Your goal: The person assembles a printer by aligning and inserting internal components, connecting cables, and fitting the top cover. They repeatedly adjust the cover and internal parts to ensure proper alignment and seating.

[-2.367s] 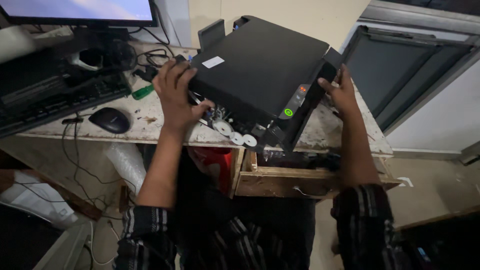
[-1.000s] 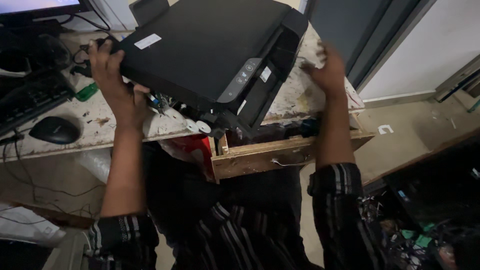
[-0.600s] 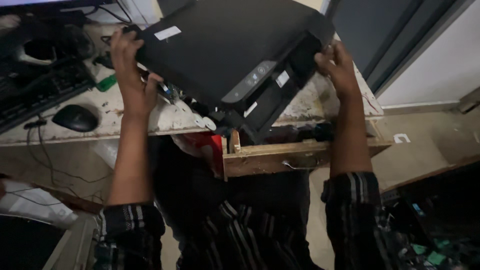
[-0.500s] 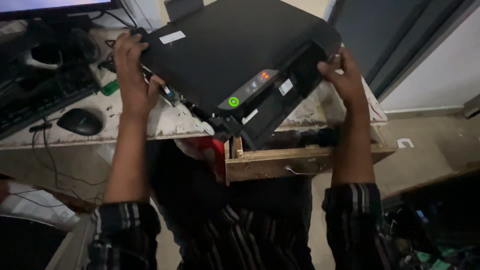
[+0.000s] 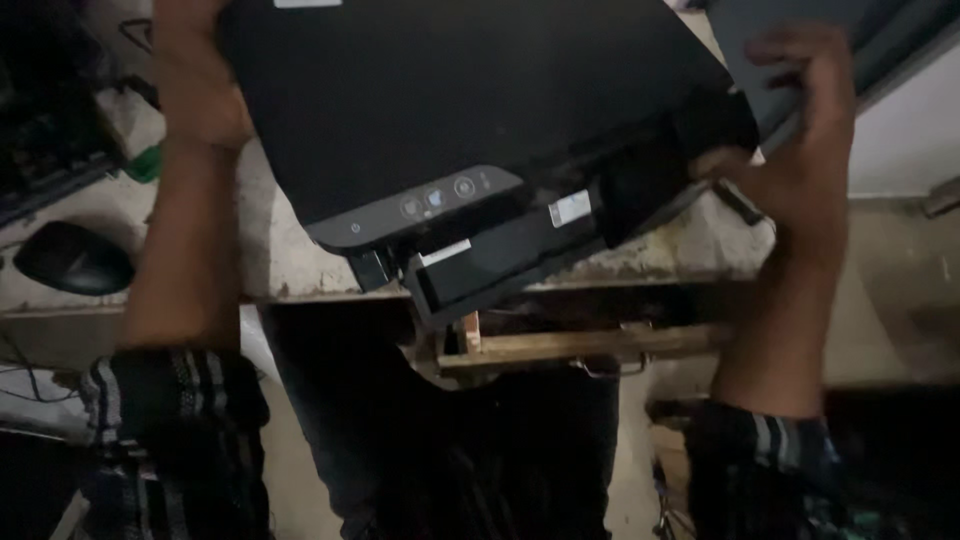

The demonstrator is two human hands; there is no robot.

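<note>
Printer: we hold a black printer [image 5: 470, 100] up close under our view, raised above the worn pale surface [image 5: 270, 260] and tilted, its near corner hanging past the front edge.
Control strip: a grey strip of round buttons [image 5: 430, 200] runs along the printer's near side; below it a dark tray section carries small white stickers.
Left hand: our left hand [image 5: 200, 90] grips the printer's left edge, palm pressed flat against the casing; its fingers wrap around the far side out of sight, so we cannot tell how far they curl.
Right hand: our right hand [image 5: 800, 130] clasps the printer's right end, fingers [image 5: 795, 45] curled over the top of the casing, thumb pressing the dark side panel.
Sleeves: both forearms are bare up to dark striped cuffs.
Mouse: a black computer mouse [image 5: 72, 258] lies on the surface, left of our left forearm and apart from it.
Keyboard: a dark keyboard [image 5: 50, 160] sits at the far left, partly cut off.
Drawer: a wooden drawer front [image 5: 590, 345] juts out beneath the surface, directly under the printer's low corner.
</note>
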